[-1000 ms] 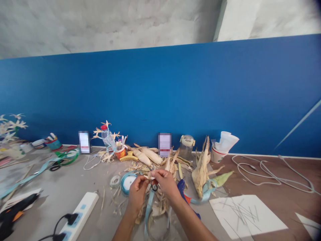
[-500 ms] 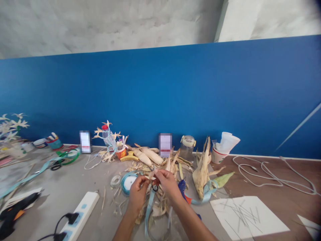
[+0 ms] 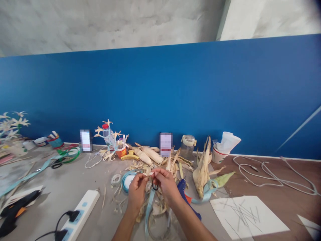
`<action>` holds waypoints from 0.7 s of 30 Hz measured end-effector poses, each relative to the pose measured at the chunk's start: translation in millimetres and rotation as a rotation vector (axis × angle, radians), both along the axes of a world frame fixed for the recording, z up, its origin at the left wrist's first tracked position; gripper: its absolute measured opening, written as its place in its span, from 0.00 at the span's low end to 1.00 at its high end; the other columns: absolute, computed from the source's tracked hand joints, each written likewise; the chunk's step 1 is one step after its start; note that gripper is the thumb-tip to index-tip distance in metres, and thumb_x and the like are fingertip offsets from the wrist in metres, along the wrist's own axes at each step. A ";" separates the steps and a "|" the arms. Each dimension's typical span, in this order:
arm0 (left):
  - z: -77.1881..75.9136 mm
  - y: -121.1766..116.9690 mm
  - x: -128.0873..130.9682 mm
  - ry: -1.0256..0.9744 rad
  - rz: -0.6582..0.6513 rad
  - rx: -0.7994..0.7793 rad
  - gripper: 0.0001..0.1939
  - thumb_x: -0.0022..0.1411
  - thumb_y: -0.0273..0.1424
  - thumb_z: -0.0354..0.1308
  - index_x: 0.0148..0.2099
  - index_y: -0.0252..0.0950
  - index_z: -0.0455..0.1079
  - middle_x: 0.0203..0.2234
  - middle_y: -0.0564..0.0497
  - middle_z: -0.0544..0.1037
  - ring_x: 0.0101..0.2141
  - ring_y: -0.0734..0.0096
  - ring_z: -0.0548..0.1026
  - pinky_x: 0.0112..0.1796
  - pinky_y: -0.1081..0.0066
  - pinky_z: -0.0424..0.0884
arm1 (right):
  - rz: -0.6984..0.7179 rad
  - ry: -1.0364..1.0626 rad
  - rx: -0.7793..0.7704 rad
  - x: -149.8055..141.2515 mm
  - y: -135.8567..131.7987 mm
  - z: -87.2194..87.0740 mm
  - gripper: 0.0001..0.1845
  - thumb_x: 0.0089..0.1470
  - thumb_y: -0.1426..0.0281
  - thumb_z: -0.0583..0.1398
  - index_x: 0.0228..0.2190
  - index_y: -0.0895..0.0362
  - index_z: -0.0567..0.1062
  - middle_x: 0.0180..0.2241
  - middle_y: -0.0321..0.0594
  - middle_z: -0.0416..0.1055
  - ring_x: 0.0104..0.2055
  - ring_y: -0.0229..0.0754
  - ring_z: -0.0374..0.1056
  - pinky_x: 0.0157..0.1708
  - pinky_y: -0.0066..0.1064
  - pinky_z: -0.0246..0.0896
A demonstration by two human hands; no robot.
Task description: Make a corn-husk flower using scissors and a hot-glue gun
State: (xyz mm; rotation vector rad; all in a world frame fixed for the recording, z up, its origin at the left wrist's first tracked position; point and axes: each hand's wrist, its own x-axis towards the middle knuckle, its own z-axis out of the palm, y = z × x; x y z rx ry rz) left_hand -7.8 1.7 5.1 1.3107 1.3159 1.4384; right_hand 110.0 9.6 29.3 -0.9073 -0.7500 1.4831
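Observation:
A small pale strip of corn husk (image 3: 148,174) is pinched between the fingertips of both hands, above the middle of the table. My left hand (image 3: 136,193) is closed on its left end, and my right hand (image 3: 166,186) grips the right end. Just under the fingers, a black loop (image 3: 155,187) shows beside a light blue ribbon (image 3: 149,205) that hangs toward the table's front. Husk scraps (image 3: 158,210) lie below the hands. A blue ribbon spool (image 3: 126,182) is partly hidden by my left hand. Right of my right wrist lies a blue glue gun (image 3: 182,188).
Whole husks (image 3: 152,154) lie at the back near a phone (image 3: 166,144) and a jar (image 3: 187,147). A husk-covered cob (image 3: 202,174) stands right. Thin wires lie on white paper (image 3: 220,211). A power strip (image 3: 86,205) and black glue gun (image 3: 21,204) sit left.
The husk strip stood up at my right fingertips before and now stretches level between both hands. My left fingers have come up a little. The view has shifted slightly.

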 end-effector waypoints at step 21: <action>-8.1 -0.2 1.3 0.068 -0.042 0.034 0.06 0.53 0.33 0.57 0.29 0.36 0.69 0.23 0.53 0.73 0.27 0.69 0.69 0.32 0.72 0.65 | -0.052 -0.412 0.192 -7.6 -1.8 -12.6 0.06 0.39 0.69 0.56 0.23 0.58 0.70 0.21 0.33 0.65 0.25 0.36 0.60 0.28 0.27 0.54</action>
